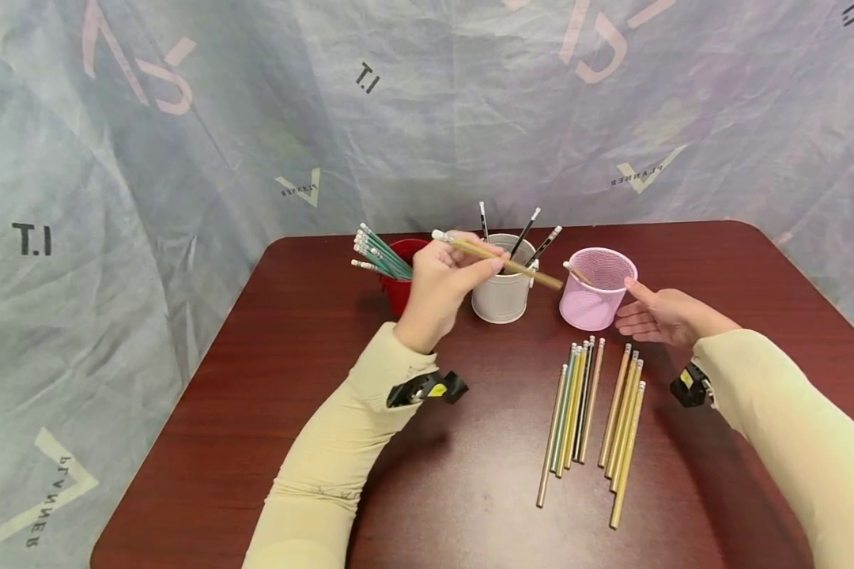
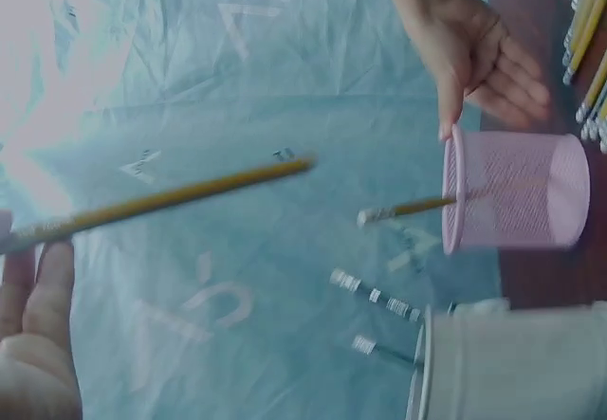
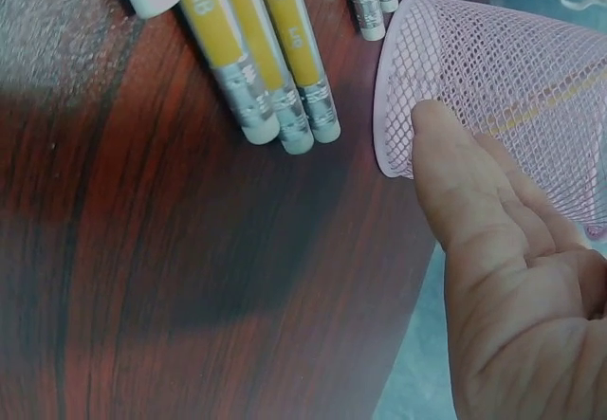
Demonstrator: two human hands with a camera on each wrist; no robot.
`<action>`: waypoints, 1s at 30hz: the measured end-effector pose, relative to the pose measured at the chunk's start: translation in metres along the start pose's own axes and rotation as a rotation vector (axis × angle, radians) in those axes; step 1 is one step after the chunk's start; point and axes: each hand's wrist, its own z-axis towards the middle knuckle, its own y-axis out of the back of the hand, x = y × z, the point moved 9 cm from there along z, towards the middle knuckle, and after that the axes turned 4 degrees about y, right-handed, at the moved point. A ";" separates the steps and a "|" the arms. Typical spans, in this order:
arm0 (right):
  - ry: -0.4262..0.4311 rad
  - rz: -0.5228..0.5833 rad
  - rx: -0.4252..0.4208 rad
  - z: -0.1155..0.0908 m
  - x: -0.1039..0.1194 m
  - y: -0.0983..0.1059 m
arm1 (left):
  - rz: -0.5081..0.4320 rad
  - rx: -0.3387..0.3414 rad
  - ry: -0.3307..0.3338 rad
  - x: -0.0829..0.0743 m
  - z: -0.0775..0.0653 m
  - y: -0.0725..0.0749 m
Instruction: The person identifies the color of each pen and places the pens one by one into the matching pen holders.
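Between the fingers and thumb of my left hand (image 1: 447, 276) is a yellow-gold pencil (image 1: 534, 273), its white eraser end up and to the left. The pencil slants over the white metal bucket (image 1: 500, 304) in the head view. My right hand (image 1: 665, 314) is at the right side of the pink mesh cup (image 1: 589, 307), fingers straight and thumb at the rim. One yellow pencil (image 2: 417, 208) leans inside that cup, eraser end out. Several black pencils (image 1: 524, 231) stand in the white bucket.
Behind my left hand, a red bucket (image 1: 397, 296) holds several green pencils (image 1: 379, 251). Two groups of pencils lie on the dark red table (image 1: 285, 340): a mixed-colour group (image 1: 572, 407) and a yellow-gold group (image 1: 624, 435) to its right. A printed grey cloth (image 1: 427, 126) hangs behind.
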 end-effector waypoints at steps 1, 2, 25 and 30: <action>0.000 -0.002 -0.002 0.000 0.000 0.001 | -0.008 -0.019 0.003 0.004 0.005 -0.004; -0.001 -0.006 -0.007 0.000 -0.001 0.002 | 0.001 -0.034 0.001 0.007 0.010 -0.009; -0.012 -0.057 -0.051 0.003 0.003 -0.005 | 0.486 -0.197 0.110 0.102 0.038 -0.037; -0.019 -0.055 -0.050 0.005 0.001 -0.007 | 0.645 -0.199 0.074 0.097 0.039 -0.035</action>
